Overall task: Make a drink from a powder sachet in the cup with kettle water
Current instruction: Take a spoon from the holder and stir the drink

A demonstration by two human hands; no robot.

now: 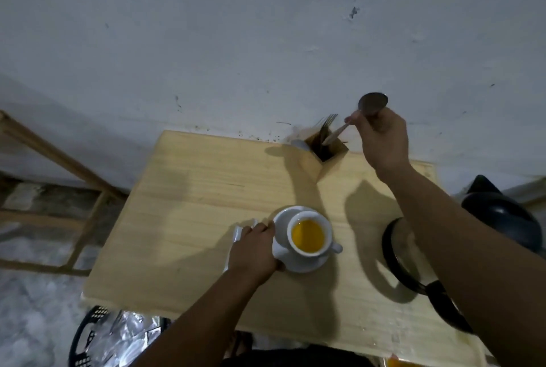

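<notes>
Spoon (pixel 373 104) sits in my right hand (pixel 381 139), grip closed on its handle, bowl up, tip above the wooden cutlery holder (pixel 326 151) at the desk's (pixel 192 189) far edge. My left hand (pixel 255 248) grips the saucer's (pixel 304 266) rim beside a silver sachet (pixel 237 233). The white cup (pixel 308 236) on the saucer holds orange drink. The black kettle (pixel 413 275) stands near, right of it.

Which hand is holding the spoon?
The right hand, raised over the wooden cutlery holder, grips the spoon. The left hand rests against the saucer instead.
</notes>
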